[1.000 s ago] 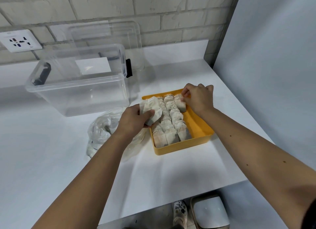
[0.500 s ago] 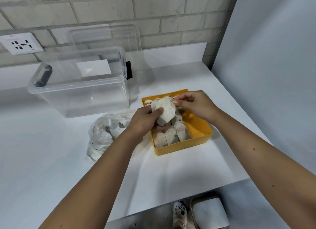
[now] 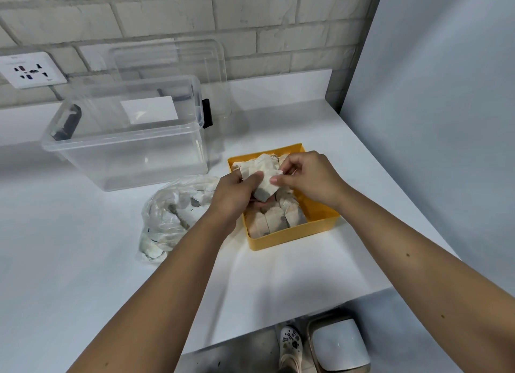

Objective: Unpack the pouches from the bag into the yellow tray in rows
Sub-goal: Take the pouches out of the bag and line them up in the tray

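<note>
The yellow tray sits right of centre on the white table, with rows of pale pouches filling its left part. Above the tray my left hand grips a small bundle of white pouches. My right hand pinches the top right corner of that bundle with thumb and forefinger. The clear plastic bag lies crumpled left of the tray, several pouches still showing inside it. My hands hide the middle of the tray.
A clear plastic storage box stands at the back left, its lid leaning on the brick wall. A grey panel borders the table's right side. The table's front edge is near; a shoe and a white bin show below.
My right hand left the far end of the tray's rows and came to the bundle in my left hand. It now pinches the bundle's corner. The bundle rose slightly over the tray.
</note>
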`<act>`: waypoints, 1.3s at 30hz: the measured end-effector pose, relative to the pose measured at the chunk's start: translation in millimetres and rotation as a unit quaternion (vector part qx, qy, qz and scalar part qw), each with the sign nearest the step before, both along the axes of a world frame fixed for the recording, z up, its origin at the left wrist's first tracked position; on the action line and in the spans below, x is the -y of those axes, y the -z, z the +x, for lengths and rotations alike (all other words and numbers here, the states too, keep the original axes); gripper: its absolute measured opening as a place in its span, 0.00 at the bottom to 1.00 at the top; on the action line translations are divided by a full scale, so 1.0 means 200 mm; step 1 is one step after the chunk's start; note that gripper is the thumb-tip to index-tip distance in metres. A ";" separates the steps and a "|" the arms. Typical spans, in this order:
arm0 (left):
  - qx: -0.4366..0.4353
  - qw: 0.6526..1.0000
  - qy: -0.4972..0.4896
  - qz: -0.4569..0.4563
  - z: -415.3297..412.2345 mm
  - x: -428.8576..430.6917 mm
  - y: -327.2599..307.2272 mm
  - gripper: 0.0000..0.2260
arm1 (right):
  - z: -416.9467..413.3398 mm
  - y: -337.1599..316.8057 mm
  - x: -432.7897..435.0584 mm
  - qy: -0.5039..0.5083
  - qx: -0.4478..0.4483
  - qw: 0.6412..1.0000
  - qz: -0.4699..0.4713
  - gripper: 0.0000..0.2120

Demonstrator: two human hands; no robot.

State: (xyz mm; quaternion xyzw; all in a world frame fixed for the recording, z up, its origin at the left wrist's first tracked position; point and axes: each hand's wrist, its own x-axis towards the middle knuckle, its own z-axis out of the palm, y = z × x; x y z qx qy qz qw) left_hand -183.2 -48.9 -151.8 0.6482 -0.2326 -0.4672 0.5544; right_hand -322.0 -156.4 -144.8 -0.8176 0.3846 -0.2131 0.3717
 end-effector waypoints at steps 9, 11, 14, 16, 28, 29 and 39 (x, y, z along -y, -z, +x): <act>-0.028 0.998 -0.043 -0.026 0.09 -0.03 -0.03 0.11 | -0.12 -0.09 0.20 0.030 -0.064 0.988 -0.138 0.06; -0.013 0.999 -0.039 -0.023 0.11 -0.04 -0.03 0.11 | -0.14 -0.08 0.25 0.004 -0.148 0.973 -0.174 0.05; 0.019 0.999 -0.031 -0.011 0.11 -0.04 -0.02 0.12 | -0.13 -0.06 0.29 -0.058 -0.255 0.948 -0.183 0.05; 0.041 0.999 -0.023 -0.002 0.11 -0.04 0.00 0.12 | -0.10 -0.04 0.30 -0.084 -0.293 0.931 -0.202 0.05; 0.060 0.998 -0.006 0.017 0.10 -0.04 0.02 0.09 | 0.06 0.07 0.37 -0.040 -0.318 0.908 -0.269 0.06; 0.061 0.998 -0.005 0.018 0.11 -0.04 0.02 0.09 | 0.06 0.08 0.37 -0.031 -0.319 0.906 -0.277 0.06; 0.067 0.997 0.004 0.028 0.12 -0.03 0.03 0.10 | 0.05 0.10 0.36 0.004 -0.307 0.904 -0.297 0.11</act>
